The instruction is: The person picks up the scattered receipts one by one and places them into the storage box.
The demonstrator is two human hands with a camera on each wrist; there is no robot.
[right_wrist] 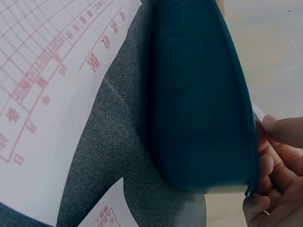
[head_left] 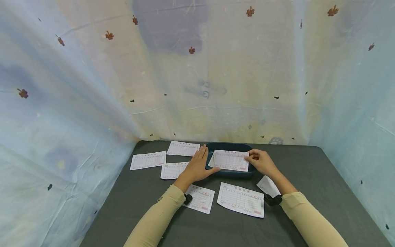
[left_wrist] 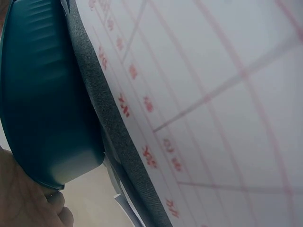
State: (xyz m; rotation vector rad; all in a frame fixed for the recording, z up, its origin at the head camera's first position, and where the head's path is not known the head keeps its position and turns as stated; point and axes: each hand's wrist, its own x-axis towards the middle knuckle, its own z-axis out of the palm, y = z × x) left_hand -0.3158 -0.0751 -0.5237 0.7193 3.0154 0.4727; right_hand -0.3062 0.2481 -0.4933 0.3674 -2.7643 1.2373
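A dark teal plastic basin [head_left: 228, 145] stands at the back of the table. Over its opening lies a printed receipt form [head_left: 231, 160], with the corner of another sheet showing at its left edge. My right hand [head_left: 262, 163] pinches the form's right edge between thumb and fingers, and some of its fingers sit at the basin rim in the right wrist view. My left hand [head_left: 197, 167] rests against the basin's left end, fingers extended and thumb pointing across the near rim. In the left wrist view the basin wall [left_wrist: 42, 94] hides part of that hand.
Three forms lie left of the basin, one of them a slip [head_left: 148, 160] at the far left. A form [head_left: 202, 198] lies below my left wrist, a larger sheet [head_left: 242, 200] front centre, and a folded slip [head_left: 268, 186] by my right forearm. A patterned curtain [head_left: 216, 85] closes off the back.
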